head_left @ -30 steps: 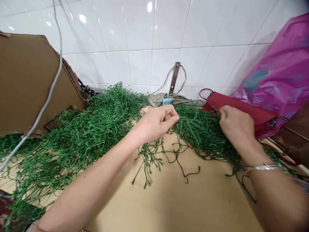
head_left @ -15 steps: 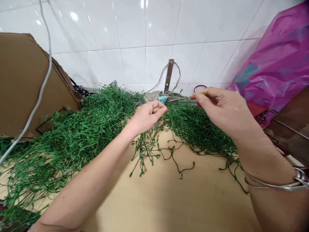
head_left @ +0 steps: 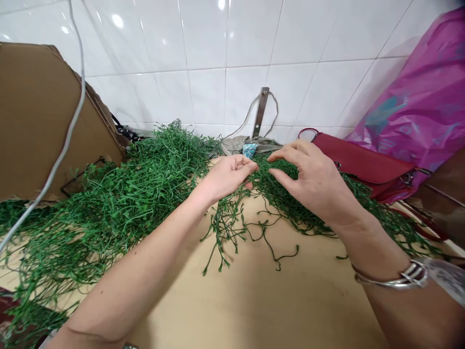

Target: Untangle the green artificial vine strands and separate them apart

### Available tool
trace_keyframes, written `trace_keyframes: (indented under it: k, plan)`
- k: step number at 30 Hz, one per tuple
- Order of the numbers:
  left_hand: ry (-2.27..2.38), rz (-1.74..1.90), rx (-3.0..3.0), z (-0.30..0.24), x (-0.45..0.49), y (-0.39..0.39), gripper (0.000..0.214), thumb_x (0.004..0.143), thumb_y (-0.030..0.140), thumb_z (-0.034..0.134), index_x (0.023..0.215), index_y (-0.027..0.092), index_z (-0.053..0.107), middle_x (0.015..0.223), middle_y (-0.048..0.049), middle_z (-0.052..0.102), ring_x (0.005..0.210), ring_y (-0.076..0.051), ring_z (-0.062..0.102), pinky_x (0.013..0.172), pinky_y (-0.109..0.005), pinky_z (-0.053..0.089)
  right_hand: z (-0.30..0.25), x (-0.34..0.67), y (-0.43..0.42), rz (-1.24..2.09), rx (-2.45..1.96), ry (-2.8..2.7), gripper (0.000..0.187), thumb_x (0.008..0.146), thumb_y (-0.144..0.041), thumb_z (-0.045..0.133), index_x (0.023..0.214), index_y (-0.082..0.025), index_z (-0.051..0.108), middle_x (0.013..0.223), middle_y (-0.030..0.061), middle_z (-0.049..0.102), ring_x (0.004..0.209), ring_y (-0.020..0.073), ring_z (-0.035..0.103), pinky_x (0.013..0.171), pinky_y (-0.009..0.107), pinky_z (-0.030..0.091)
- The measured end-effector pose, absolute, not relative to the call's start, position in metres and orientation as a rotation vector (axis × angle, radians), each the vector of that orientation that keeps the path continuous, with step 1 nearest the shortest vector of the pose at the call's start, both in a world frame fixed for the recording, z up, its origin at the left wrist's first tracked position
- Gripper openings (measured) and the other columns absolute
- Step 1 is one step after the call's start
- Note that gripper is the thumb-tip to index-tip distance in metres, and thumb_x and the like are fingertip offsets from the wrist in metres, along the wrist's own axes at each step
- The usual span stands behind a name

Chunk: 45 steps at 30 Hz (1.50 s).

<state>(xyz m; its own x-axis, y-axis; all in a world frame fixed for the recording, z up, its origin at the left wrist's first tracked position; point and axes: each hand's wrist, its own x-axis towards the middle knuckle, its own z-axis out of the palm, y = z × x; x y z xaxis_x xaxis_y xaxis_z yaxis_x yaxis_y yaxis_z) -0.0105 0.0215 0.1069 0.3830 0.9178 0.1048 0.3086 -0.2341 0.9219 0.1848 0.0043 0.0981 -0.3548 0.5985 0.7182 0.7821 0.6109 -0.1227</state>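
Note:
Thumb and fingers of my left hand are pinched together around a small bunch of thin green artificial stems, whose branching tips hang down over the tabletop. The exact grip point is hidden by the fingers. My right hand hovers just to the right, thumb and forefinger apart, with nothing visible between them. Beneath it lies a dense pile of dark green stems. A larger, brighter heap of green stems spreads left of my left hand. Just behind my hands stands a small clear cup with blue and white bits.
A cardboard box stands at the left, with a white cable hanging before it. At the right are a red handbag and a magenta plastic bag. A metal bracket leans against the tiled wall.
My right hand has moved left and its fingers have spread from a pinch. My left hand keeps its pinch on the stems. The view has shifted slightly, uncovering the red handbag.

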Motion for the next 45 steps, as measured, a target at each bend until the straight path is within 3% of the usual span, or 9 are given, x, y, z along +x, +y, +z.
trace_keyframes:
  k: [7,11,14,19,26,32,36,42,45]
  plan:
    - [1.061,0.793,1.813,0.106,-0.012,0.023,0.021,0.098,0.028,0.052,0.08,0.017,0.052,0.058,0.0063,0.053,0.053,-0.008,0.05,0.057,-0.023,0.031,0.096,0.184,0.009,0.003,-1.117,-1.951,0.008,0.088,-0.029,0.061,0.089,-0.023,0.065,0.095,0.0061,0.067,0.091,0.0237,0.063,0.086,0.04,0.05]
    - [0.988,0.784,1.821,0.11,-0.013,0.02,0.022,0.097,0.027,0.052,0.077,0.018,0.05,0.057,0.007,0.051,0.053,-0.008,0.054,0.054,-0.022,0.029,0.092,0.196,0.018,0.575,-1.107,-1.708,0.025,0.078,-0.046,0.072,0.084,-0.022,0.065,0.087,0.0032,0.067,0.085,0.021,0.061,0.08,0.036,0.05]
    - [0.992,0.766,1.89,0.109,-0.011,0.019,0.022,0.096,0.029,0.054,0.077,0.019,0.05,0.057,0.0063,0.053,0.053,-0.009,0.055,0.053,-0.023,0.029,0.087,0.206,0.025,0.685,-1.145,-1.698,0.033,0.072,-0.052,0.077,0.082,-0.022,0.068,0.084,0.0024,0.067,0.084,0.0204,0.059,0.082,0.037,0.048]
    - [1.118,0.808,2.096,0.103,-0.007,0.018,0.021,0.094,0.031,0.055,0.076,0.019,0.054,0.057,0.0056,0.059,0.057,-0.011,0.059,0.062,-0.026,0.039,0.086,0.211,0.03,0.508,-1.241,-1.819,0.029,0.076,-0.048,0.073,0.084,-0.02,0.07,0.093,0.0068,0.071,0.091,0.0245,0.063,0.087,0.042,0.048]
    - [1.113,0.778,1.978,0.109,-0.022,0.024,0.02,0.095,0.03,0.055,0.079,0.019,0.052,0.058,0.0052,0.057,0.054,-0.009,0.057,0.055,-0.024,0.033,0.105,0.209,0.014,0.355,-1.171,-2.12,0.023,0.09,-0.041,0.056,0.085,-0.022,0.068,0.088,0.0065,0.068,0.083,0.0221,0.061,0.078,0.037,0.048]
    - [0.987,0.83,1.877,0.099,-0.019,0.031,0.024,0.095,0.029,0.054,0.075,0.019,0.047,0.06,0.008,0.046,0.055,-0.007,0.06,0.057,-0.022,0.038,0.087,0.193,0.018,0.169,-1.272,-2.006,0.022,0.091,-0.036,0.05,0.086,-0.021,0.065,0.08,0.0049,0.069,0.071,0.0205,0.062,0.067,0.033,0.045]
    - [1.099,0.821,2.018,0.1,-0.01,0.018,0.022,0.095,0.03,0.054,0.076,0.019,0.051,0.058,0.0068,0.055,0.055,-0.01,0.061,0.061,-0.025,0.04,0.075,0.199,0.03,0.01,-1.396,-1.949,0.023,0.093,-0.032,0.045,0.085,-0.023,0.064,0.085,0.006,0.072,0.071,0.0212,0.065,0.068,0.033,0.044]
    - [1.103,0.81,2.013,0.113,-0.011,0.003,0.022,0.094,0.035,0.055,0.078,0.02,0.054,0.063,0.0046,0.06,0.058,-0.011,0.063,0.057,-0.024,0.039,0.078,0.256,0.039,-0.093,-1.814,-1.614,0.009,0.085,-0.024,0.048,0.08,-0.026,0.056,0.064,0.0055,0.067,0.066,0.0267,0.063,0.065,0.038,0.043]
    - [1.06,0.905,1.966,0.108,-0.014,0.011,0.022,0.094,0.034,0.054,0.078,0.019,0.053,0.066,0.0046,0.057,0.058,-0.01,0.064,0.056,-0.023,0.039,0.087,0.263,0.032,-0.249,-1.861,-1.628,0.016,0.085,-0.023,0.047,0.09,-0.024,0.062,0.085,0.0136,0.071,0.083,0.0334,0.065,0.073,0.046,0.045]
